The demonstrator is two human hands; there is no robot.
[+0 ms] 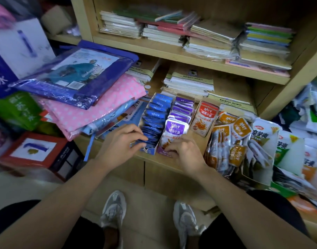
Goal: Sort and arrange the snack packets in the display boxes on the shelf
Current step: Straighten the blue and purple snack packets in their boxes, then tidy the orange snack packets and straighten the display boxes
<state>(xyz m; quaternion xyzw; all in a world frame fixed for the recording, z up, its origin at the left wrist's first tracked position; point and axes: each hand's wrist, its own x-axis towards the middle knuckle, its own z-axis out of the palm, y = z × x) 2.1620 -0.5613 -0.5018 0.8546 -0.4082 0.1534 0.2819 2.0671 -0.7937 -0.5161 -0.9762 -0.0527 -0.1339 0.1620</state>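
Head view: three display boxes [150, 151]; left hand [120, 142] pinches blue packets [155, 121], right hand [187, 152] grips one purple packet [175, 129].

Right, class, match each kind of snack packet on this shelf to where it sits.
Things: 1 blue foil snack packets; 2 purple foil snack packets; 3 red-topped foil snack packet; 4 orange foil snack packets.
Places: A heaped right of the cardboard display boxes; B middle box; C leftmost box; D rightmost box, alone.
Pairs: 1-C, 2-B, 3-D, 4-A.
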